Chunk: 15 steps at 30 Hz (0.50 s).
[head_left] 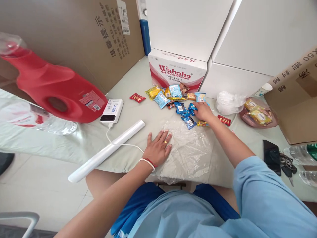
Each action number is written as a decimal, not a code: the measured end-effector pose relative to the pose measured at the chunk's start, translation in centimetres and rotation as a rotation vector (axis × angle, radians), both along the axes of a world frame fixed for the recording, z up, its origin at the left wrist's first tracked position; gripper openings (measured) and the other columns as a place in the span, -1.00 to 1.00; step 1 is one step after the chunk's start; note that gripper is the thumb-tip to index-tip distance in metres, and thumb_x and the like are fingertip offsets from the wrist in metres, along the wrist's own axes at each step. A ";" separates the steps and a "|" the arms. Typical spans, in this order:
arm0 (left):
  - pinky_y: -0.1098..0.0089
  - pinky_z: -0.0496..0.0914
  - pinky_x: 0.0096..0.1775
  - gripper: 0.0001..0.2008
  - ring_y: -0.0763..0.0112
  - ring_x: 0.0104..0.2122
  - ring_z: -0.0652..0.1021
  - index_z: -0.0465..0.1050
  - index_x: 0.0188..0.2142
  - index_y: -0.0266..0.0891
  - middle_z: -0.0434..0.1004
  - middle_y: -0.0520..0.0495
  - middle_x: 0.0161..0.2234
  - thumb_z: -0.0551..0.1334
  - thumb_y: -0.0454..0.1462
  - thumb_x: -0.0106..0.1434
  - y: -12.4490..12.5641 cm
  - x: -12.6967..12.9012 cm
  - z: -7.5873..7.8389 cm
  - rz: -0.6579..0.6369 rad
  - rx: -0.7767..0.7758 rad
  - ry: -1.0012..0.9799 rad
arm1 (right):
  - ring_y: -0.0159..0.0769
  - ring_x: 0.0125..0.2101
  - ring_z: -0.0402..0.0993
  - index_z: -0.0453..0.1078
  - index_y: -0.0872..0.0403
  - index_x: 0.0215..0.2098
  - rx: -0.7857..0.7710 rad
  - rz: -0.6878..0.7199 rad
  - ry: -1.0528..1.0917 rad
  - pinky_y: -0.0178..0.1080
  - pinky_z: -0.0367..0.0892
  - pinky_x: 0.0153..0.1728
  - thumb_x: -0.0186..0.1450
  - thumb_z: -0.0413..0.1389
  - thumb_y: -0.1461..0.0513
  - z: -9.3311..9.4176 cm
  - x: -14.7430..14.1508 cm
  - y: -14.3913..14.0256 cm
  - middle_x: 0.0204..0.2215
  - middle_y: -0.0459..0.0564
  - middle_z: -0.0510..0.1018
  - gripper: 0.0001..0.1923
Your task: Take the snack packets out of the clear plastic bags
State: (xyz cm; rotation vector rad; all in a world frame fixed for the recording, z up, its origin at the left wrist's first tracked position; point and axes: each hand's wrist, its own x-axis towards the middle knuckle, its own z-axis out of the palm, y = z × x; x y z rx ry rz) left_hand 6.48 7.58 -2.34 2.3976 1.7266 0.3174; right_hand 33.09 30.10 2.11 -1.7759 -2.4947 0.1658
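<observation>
My left hand lies flat with fingers spread, resting on the left edge of a clear plastic bag laid out on the cloth. Beyond it, my right hand reaches into a loose pile of wrapped snacks, its fingers closed on a small blue snack packet. More dark blue packets lie just left of that hand. Light blue packets and yellow packets make up the back of the pile. Red packets lie apart on the left and right.
A Wahaha carton stands behind the snacks. Leftward are a red jug, a power bank with a cable, and a white tube. Rightward are a knotted white bag, a pink dish, a phone and keys.
</observation>
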 end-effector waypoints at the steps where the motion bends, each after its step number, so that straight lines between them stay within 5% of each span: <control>1: -0.31 -0.25 0.39 -0.45 0.04 0.44 0.16 0.12 0.44 0.01 0.09 -0.12 0.47 -0.03 -0.09 0.51 0.0 0.0 0.0 0.000 -0.002 -0.001 | 0.17 0.13 0.37 0.39 0.10 0.29 -0.031 -0.008 -0.008 0.05 0.23 0.16 0.32 0.20 0.21 0.4 0.3 0.2 0.13 0.25 0.53 -0.44; 4: -0.31 -0.28 0.38 -0.45 0.06 0.44 0.15 0.11 0.44 -0.01 0.08 -0.13 0.47 -0.05 -0.08 0.51 0.0 -0.1 -0.1 -0.007 -0.002 0.002 | 0.12 0.08 0.44 0.48 0.13 0.20 -0.039 0.024 0.027 0.00 0.25 0.15 0.33 0.21 0.15 2.0 -1.1 1.2 0.06 0.24 0.58 -0.51; 8: -0.32 -0.30 0.38 -0.44 0.09 0.44 0.15 0.09 0.45 -0.04 0.06 -0.13 0.47 -0.07 -0.08 0.52 0.0 -0.1 0.0 -0.016 -0.001 0.017 | 0.13 0.12 0.37 0.48 0.19 0.16 0.086 0.126 0.116 0.03 0.27 0.14 0.42 0.07 0.16 3.0 -7.9 1.7 0.06 0.27 0.56 -0.58; 12: -0.30 -0.28 0.39 -0.44 0.09 0.44 0.15 0.08 0.46 -0.03 0.06 -0.13 0.47 -0.07 -0.08 0.52 0.0 -0.1 0.0 -0.012 0.004 0.036 | 0.14 0.25 0.19 0.22 0.19 0.38 0.121 0.285 0.117 0.06 0.18 0.23 0.41 0.13 0.09 1.8 -15.2 1.5 0.22 0.29 0.43 -0.36; 15: -0.28 -0.27 0.39 -0.44 0.08 0.44 0.15 0.08 0.46 0.00 0.07 -0.12 0.47 -0.06 -0.08 0.51 0.0 0.0 0.0 -0.002 -0.003 0.042 | 0.16 0.27 0.15 0.17 0.22 0.40 0.080 0.291 0.037 0.11 0.01 0.31 0.36 0.21 0.11 0.5 -17.5 1.1 0.24 0.34 0.39 -0.27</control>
